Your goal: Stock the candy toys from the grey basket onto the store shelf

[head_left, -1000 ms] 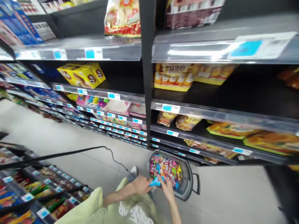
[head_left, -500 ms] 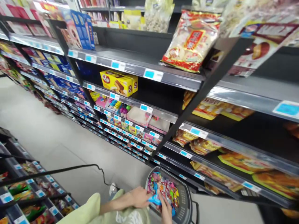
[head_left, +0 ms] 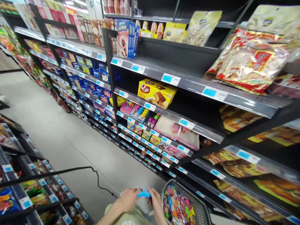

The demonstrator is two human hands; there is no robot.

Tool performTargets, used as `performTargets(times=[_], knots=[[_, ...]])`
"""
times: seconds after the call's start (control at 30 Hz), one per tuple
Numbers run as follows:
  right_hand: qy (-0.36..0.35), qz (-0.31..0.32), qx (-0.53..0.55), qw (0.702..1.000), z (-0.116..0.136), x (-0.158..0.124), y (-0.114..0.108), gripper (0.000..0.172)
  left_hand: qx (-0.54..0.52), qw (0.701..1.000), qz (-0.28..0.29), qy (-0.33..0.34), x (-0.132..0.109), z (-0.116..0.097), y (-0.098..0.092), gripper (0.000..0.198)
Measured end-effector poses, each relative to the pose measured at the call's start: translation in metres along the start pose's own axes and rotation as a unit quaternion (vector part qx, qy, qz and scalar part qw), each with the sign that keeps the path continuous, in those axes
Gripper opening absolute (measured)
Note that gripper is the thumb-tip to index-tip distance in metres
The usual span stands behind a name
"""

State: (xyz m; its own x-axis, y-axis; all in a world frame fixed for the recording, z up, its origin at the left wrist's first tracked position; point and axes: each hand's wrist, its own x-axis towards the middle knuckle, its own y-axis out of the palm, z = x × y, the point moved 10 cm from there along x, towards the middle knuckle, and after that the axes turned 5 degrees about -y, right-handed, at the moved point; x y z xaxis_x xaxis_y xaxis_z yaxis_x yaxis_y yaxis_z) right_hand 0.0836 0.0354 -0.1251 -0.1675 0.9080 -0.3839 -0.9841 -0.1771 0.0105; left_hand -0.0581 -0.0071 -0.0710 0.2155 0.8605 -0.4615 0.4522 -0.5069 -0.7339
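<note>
Packet (head_left: pixel 143 193), blue | left hand (head_left: pixel 126 198), right hand (head_left: pixel 155 201): fingers (head_left: pixel 137 191) pinched round its ends | basket (head_left: pixel 201 203) near right hand

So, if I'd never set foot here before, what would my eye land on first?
Probably the heap of small, brightly coloured wrapped pieces in the grey basket at the lower right. Just left of it, the left hand and right hand hold a bright blue packet. The yellow box also stands out on its dark shelf near the middle.
</note>
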Motion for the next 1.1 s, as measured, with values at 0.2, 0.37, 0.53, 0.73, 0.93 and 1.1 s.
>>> performTargets(times=[0.2, 0.37, 0.53, 0.73, 0.93, 1.1], knots=[[-0.037, 0.041, -0.027, 0.998, 0.048, 0.004, 0.059, 0.058, -0.106, 0.992, -0.053, -0.037, -0.033, 0.051, -0.017, 0.047], [-0.072, 0.087, -0.018, 0.993, 0.081, 0.012, 0.081, 0.053, -0.21, 0.97, -0.089, -0.082, -0.026, 0.067, -0.029, 0.04], [-0.072, 0.161, -0.034, 0.984, 0.109, 0.027, 0.105, 0.057, -0.353, 0.927, -0.114, -0.06, -0.013, 0.075, -0.044, 0.037], [-0.095, 0.22, -0.07, 0.968, 0.137, 0.061, 0.136, 0.057, -0.391, 0.912, -0.112, -0.044, 0.006, 0.094, -0.071, 0.056], [-0.098, 0.213, -0.04, 0.971, 0.17, 0.105, 0.143, 0.064, -0.46, 0.878, -0.121, -0.057, 0.041, 0.112, -0.106, 0.066], [-0.106, 0.173, 0.019, 0.979, 0.2, 0.144, 0.127, 0.062, -0.563, 0.802, -0.194, -0.049, 0.079, 0.114, -0.151, 0.063]])
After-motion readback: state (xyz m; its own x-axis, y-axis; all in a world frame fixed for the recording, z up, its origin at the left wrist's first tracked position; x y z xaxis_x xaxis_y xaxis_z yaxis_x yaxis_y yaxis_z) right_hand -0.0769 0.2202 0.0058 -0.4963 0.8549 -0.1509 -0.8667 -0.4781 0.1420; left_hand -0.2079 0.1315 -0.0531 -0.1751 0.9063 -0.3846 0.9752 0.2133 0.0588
